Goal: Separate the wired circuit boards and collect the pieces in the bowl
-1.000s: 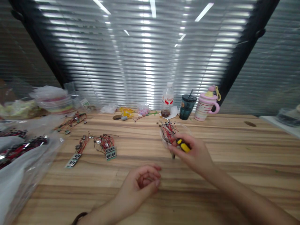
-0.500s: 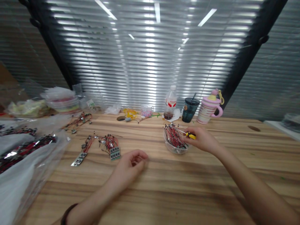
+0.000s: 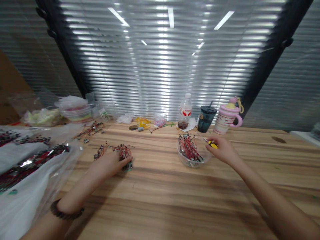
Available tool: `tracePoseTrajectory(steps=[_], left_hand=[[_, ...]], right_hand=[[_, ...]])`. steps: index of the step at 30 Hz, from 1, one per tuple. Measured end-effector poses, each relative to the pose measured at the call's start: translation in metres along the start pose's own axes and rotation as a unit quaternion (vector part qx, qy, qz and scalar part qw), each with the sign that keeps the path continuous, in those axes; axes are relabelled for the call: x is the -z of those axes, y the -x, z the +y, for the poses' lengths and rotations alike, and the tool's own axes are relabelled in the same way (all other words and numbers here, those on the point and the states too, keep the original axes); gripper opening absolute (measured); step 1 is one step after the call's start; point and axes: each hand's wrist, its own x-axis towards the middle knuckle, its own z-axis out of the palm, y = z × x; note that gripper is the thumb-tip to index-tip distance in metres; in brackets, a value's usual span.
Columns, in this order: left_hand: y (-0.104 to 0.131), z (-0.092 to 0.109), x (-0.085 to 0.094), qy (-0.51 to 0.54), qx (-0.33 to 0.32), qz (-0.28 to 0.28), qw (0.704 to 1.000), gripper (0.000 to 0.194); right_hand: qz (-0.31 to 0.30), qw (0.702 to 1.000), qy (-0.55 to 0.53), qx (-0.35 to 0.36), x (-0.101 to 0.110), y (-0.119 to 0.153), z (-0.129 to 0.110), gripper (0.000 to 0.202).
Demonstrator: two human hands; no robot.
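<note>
My left hand (image 3: 108, 163) reaches over the wired circuit boards (image 3: 128, 165) on the left of the table. Its thumb lies across them, and the other fingers are hidden behind the hand, so I cannot tell whether they grip anything. In my right hand (image 3: 221, 150) is a small screwdriver (image 3: 212, 144) with a yellow and black handle, its thin shaft pointing up and left. Just left of that hand stands a clear plastic bowl (image 3: 189, 164) heaped with red and black wired parts (image 3: 189, 148).
Plastic bags (image 3: 32, 200) of more wired parts cover the left side. Loose wires (image 3: 92, 129) lie behind my left hand. Along the back stand stacked tubs (image 3: 76, 115), a bottle (image 3: 185, 113), a dark cup (image 3: 206, 120) and a pink-handled mug (image 3: 226, 120).
My left hand has moved left from the bare table onto the wired boards. The right hand with the screwdriver has drawn slightly right, away from the heap in the bowl.
</note>
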Motion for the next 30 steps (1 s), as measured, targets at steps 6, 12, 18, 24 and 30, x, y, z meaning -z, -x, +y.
tracePoseTrajectory(steps=[6,12,18,24,30], left_hand=[[0.002,0.011,-0.012,0.101,0.001,-0.020,0.995,0.038],[0.014,0.037,-0.018,0.334,0.040,-0.084,0.938,0.038],[0.029,0.065,-0.039,0.577,0.098,-0.147,0.797,0.013],[0.040,0.074,-0.052,0.669,0.106,-0.104,0.728,0.009],[0.047,0.080,-0.057,0.652,0.052,-0.046,0.755,0.026]], right_hand=[[0.013,0.999,0.025,0.044,0.018,0.009,-0.010,0.022],[0.043,0.975,-0.185,0.116,0.004,0.042,-0.067,0.029],[-0.161,0.904,-0.396,0.015,-0.057,0.102,-0.109,0.035],[-0.218,0.878,-0.425,-0.010,-0.067,0.115,-0.107,0.038],[-0.219,0.887,-0.407,0.007,-0.066,0.110,-0.106,0.037]])
